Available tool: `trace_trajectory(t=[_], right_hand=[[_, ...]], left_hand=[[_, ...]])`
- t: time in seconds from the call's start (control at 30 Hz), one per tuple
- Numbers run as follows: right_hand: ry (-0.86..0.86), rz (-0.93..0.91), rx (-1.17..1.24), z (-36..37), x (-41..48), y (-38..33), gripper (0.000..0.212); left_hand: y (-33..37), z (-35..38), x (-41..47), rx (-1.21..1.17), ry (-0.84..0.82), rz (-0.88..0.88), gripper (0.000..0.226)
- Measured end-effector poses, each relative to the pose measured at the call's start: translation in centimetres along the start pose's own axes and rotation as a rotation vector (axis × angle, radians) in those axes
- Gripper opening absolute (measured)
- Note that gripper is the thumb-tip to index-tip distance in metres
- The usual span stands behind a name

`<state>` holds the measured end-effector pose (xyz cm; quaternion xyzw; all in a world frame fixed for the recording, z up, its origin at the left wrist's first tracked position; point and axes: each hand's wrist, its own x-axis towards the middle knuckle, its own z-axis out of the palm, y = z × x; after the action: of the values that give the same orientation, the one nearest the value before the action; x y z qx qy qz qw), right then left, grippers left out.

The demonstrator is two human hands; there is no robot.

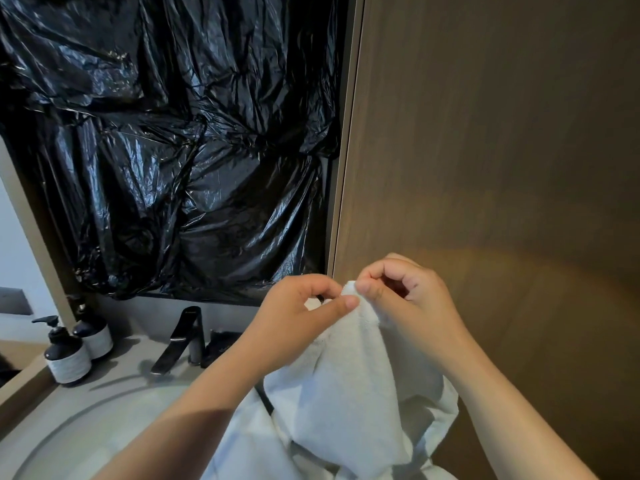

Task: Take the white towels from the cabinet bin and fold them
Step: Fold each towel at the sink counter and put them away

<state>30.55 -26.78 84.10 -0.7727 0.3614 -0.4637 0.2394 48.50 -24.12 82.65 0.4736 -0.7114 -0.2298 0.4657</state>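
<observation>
Pinching the top corner of a white towel (349, 382), the left hand (298, 313) and the right hand (412, 299) meet almost knuckle to knuckle in front of the person. The fingers (346, 302) of each hand are narrow, with thumb and forefinger closed on the hem, so the cloth peaks between them and hangs down in loose folds over the near edge of the worktop (117, 372). More white cloth (242, 455) lies bunched at the bottom of the view beside the round basin (104, 438); whether it belongs to the same towel or to another cannot be told. The cabinet bin is not in view, so this towel appears to be out of it already, and the step in hand looks like finding an edge to start the fold. The next move probably calls for sliding the hands apart along the hem until each holds its own corner, so that the towel hangs flat and square. It could then be brought corner to corner, or laid on a clear surface. The cloth is soft and limp, so a light pinch should hold it, though it may twist if one corner slips. Behind, a black tap (180, 341) and two pump bottles (69, 358) stand at the far edge of the worktop. A black plastic sheet (173, 150) covers the wall above, with a wooden panel (502, 150) to its right.
</observation>
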Motion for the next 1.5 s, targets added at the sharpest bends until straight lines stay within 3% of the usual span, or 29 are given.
trace_trajectory(t=[0.13, 0.27, 0.4, 0.5, 0.6, 0.73, 0.87, 1.17, 1.37, 1.5], right_hand=[[-0.031, 0.082, 0.046, -0.6, -0.2, 0.1, 0.009], [-0.119, 0.147, 0.071, -1.9, -1.7, 1.1, 0.025], [-0.073, 0.153, 0.014, -3.9, -2.8, 2.9, 0.018], [0.08, 0.045, -0.117, -4.0, -2.4, 2.7, 0.019], [0.207, -0.191, -0.328, -3.4, -1.4, 0.7, 0.012], [0.139, -0.358, -0.463, -2.8, 0.4, -1.3, 0.012], [0.127, -0.399, -0.366, -2.8, 1.5, -2.2, 0.011], [0.094, -0.274, -0.352, -3.2, 1.6, -1.2, 0.011], [-0.019, -0.058, -0.119, -3.4, 0.6, -0.4, 0.02], [-0.058, 0.065, -0.087, -4.8, -1.1, 1.7, 0.033]], left_hand=[[0.2, 0.0, 0.3, -0.04, 0.138, -0.026, 0.019], [-0.2, -1.6, 0.9, -0.019, 0.365, -0.134, 0.021], [-1.7, -3.2, 1.2, 0.084, 0.476, -0.246, 0.015], [-2.9, -3.0, 0.8, 0.322, 0.39, -0.179, 0.021], [-2.5, -2.2, 0.1, 0.476, 0.324, -0.055, 0.056], [0.4, -1.0, -0.1, 0.234, 0.173, 0.189, 0.051], [1.8, -0.5, 0.5, -0.097, -0.005, 0.068, 0.033], [1.6, -0.2, 0.6, -0.187, -0.044, -0.007, 0.021], [1.8, -1.3, 1.5, -0.126, 0.223, -0.032, 0.016], [0.0, -3.1, 2.5, -0.107, 0.461, -0.162, 0.016]])
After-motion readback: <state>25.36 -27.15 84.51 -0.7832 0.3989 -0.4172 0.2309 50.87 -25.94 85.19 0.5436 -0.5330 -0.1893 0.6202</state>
